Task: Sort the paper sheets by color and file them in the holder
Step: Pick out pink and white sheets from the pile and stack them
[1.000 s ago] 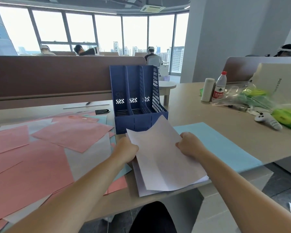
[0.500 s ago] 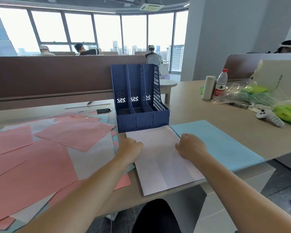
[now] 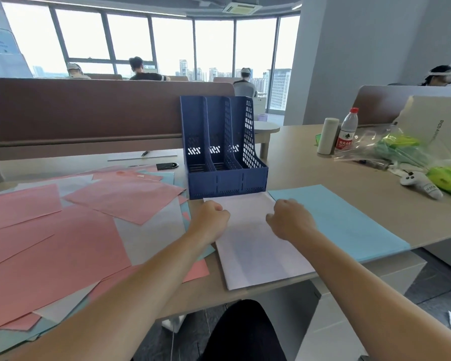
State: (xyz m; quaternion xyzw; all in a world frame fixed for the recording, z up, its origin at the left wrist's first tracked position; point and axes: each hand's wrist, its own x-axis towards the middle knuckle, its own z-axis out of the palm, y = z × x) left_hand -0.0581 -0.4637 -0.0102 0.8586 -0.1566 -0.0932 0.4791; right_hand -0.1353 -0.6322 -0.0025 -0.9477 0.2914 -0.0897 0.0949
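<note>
A stack of white sheets (image 3: pixel 253 251) lies flat at the desk's front edge, just before the blue three-slot file holder (image 3: pixel 224 152), whose slots look empty. My left hand (image 3: pixel 211 220) sits at the stack's left edge with its fingers curled into a fist. My right hand (image 3: pixel 290 220) is over the stack's right part, fingers curled too. Neither hand visibly holds a sheet. A light blue stack (image 3: pixel 341 220) lies to the right of the white one. Pink sheets (image 3: pixel 50 251), mixed with white and blue ones, are spread over the left of the desk.
At the right stand a white cylinder (image 3: pixel 327 136), a water bottle (image 3: pixel 348 130), plastic bags (image 3: pixel 399 149), a white controller (image 3: pixel 419 184) and a cardboard box (image 3: pixel 438 123). A brown partition (image 3: pixel 89 110) runs behind the desk. A pen (image 3: pixel 144 153) and a dark object (image 3: pixel 167 165) lie near the holder.
The white sheet that both hands held tilted up has been laid flat on the white stack. Both hands have since curled into fists over it.
</note>
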